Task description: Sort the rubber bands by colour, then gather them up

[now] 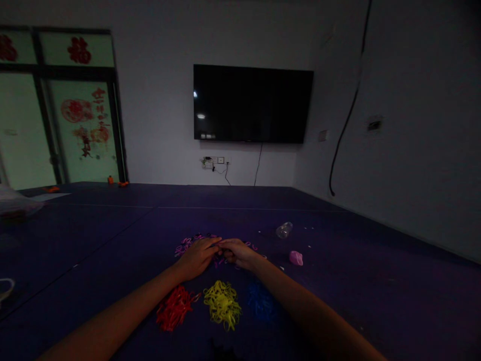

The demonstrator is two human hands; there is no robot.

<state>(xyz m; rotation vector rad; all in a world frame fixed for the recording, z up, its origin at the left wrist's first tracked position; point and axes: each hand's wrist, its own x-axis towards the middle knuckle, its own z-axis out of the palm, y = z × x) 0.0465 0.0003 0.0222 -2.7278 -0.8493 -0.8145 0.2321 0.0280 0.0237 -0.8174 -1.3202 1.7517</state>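
My left hand (198, 256) and my right hand (237, 252) meet at the fingertips over a scattered pile of pink and purple loops (185, 245). The fingers of both hands are bent together, and anything between them is too small to name. Nearer to me lie a red pile of bands (175, 307), a yellow pile of bands (222, 304) and a blue pile of bands (261, 300), the blue one beside my right forearm.
A clear plastic cup (284, 230) lies on its side on the purple surface (338, 260), with a pink lump (296, 258) close by. At the far left sits a plastic bag (17, 201). Small orange objects (110, 179) stand near the door.
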